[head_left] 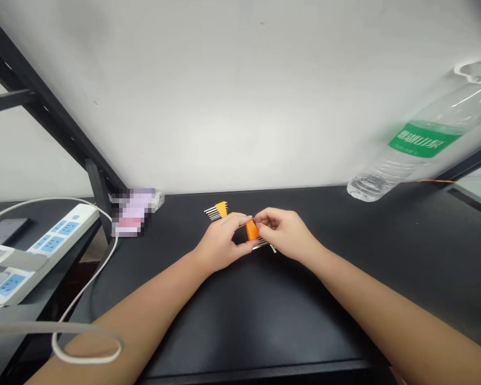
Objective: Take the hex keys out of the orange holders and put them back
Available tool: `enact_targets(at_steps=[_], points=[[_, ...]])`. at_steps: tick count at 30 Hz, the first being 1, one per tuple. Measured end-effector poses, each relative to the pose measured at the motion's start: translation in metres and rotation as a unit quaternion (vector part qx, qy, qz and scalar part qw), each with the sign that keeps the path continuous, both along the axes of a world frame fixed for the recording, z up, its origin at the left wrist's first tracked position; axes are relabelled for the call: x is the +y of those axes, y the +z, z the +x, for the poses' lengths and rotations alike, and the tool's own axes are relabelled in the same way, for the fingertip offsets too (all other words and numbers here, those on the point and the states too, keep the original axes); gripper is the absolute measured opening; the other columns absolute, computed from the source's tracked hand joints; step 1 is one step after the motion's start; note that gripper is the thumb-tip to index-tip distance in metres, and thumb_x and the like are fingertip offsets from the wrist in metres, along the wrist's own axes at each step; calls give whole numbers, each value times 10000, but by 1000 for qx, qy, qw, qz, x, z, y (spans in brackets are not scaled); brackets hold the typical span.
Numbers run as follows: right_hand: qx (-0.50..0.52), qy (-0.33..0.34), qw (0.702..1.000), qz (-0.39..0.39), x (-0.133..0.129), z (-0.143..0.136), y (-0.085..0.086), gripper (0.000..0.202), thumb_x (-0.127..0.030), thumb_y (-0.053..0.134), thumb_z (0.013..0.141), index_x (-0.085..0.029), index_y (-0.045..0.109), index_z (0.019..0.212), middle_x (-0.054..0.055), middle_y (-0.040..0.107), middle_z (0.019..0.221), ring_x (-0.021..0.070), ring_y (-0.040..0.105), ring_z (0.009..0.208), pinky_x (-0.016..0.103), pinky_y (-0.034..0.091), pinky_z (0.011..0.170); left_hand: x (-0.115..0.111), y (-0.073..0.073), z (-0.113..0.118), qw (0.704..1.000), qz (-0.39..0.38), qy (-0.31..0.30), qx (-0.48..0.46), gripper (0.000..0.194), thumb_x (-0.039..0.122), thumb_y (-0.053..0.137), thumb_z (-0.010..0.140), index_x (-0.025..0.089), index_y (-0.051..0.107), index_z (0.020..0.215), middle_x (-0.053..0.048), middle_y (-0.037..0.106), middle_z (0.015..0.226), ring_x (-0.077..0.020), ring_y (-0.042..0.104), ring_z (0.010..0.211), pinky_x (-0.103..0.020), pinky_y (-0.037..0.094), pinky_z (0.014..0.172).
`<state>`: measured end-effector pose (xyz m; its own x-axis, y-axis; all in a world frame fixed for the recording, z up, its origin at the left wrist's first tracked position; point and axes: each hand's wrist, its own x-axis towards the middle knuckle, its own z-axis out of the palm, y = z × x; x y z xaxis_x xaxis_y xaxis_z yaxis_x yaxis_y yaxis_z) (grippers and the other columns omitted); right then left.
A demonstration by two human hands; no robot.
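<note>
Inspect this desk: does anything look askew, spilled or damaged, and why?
The white cable looks untidy: it arcs loosely past the power strip and loops in front of the left forearm. No spill or damage is visible.

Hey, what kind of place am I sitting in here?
Probably a desk or workbench area, at home or in an office; I can't tell which. There's a black tabletop against a pale wall, a white power strip at the left, and a big water bottle on the right.

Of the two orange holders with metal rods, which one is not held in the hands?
The farther holder, on the left, lies on the black table. The other holder is between the left hand and right hand.
</note>
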<state>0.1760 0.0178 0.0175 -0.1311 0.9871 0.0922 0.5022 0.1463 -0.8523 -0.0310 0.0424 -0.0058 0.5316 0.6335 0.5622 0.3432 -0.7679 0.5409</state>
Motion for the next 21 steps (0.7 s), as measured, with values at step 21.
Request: enact_targets(at_steps=[21], points=[[-282,58,957,33,31,64,-10,159,-294,631,835,-221,689,965,48,684,965,178,612,750,307,458,685,3,-4,-2,999,21,36,-1,436,346,798,827,195,626,1199,-73,724,1169,-203,708,1057,-347,586,956]])
